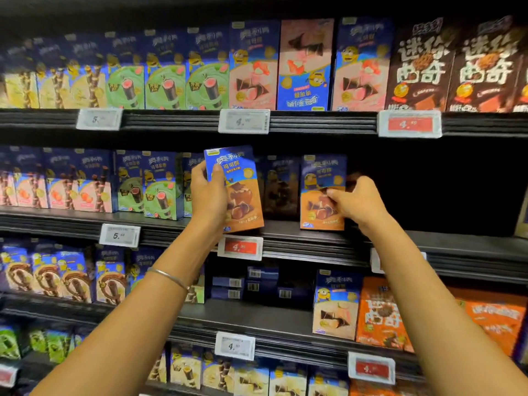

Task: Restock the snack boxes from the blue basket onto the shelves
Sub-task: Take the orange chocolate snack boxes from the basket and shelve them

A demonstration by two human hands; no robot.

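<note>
My left hand point(210, 195) grips a blue and orange snack box point(243, 190), holding it tilted at the front edge of the second shelf point(285, 235). A second box of the same kind point(320, 201) stands upright on that shelf to the right, and my right hand point(358, 202) holds it by its right side with thumb and fingers. Between the two boxes, a darker box point(281, 190) stands further back. The blue basket is out of view.
Right of my right hand the second shelf is a dark gap point(428, 190). Rows of similar boxes fill the top shelf point(257, 67), the second shelf's left part point(85, 181) and the lower shelves point(337, 307). Price tags point(240, 247) line the shelf edges.
</note>
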